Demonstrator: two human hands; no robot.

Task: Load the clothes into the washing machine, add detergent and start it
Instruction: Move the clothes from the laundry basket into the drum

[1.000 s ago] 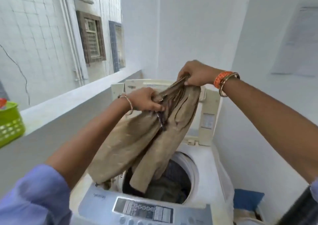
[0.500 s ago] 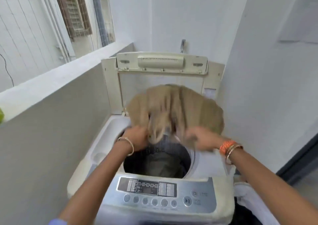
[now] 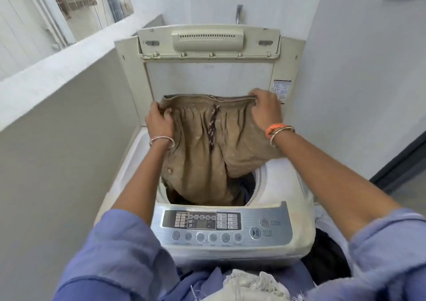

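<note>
A top-loading washing machine stands in front of me with its lid raised upright at the back. Over the drum opening I hold a pair of tan trousers spread by the waistband, a dark drawstring hanging down the middle. My left hand grips the left end of the waistband and my right hand grips the right end. The legs of the trousers hang down into the drum, where dark clothes show at the right edge. The grey control panel faces me at the front.
A low grey wall with a white ledge runs along the left of the machine. White walls close in behind and to the right. A tap sticks out above the lid. Dark cloth lies at the machine's right.
The trousers have come down from chest height to the drum and are now stretched wide by the waistband, legs dropping inside. My view has tilted down onto the machine.
</note>
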